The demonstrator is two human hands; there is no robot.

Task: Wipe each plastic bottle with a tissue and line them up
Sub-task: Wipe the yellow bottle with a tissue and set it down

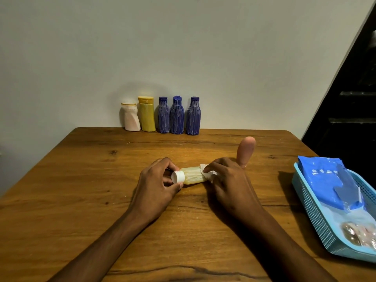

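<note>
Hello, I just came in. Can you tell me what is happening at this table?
A person is cleaning plastic bottles. The left hand grips the white-capped end of a pale yellow bottle, held on its side above the wooden table. The right hand presses a white tissue around its other end. Five bottles already stand in a row against the wall. A pink bottle stands behind the right hand. A blue basket with a blue packet sits at the right.

Wooden table [81, 180], plain pale wall [183, 47], dark staircase [350, 110]
</note>
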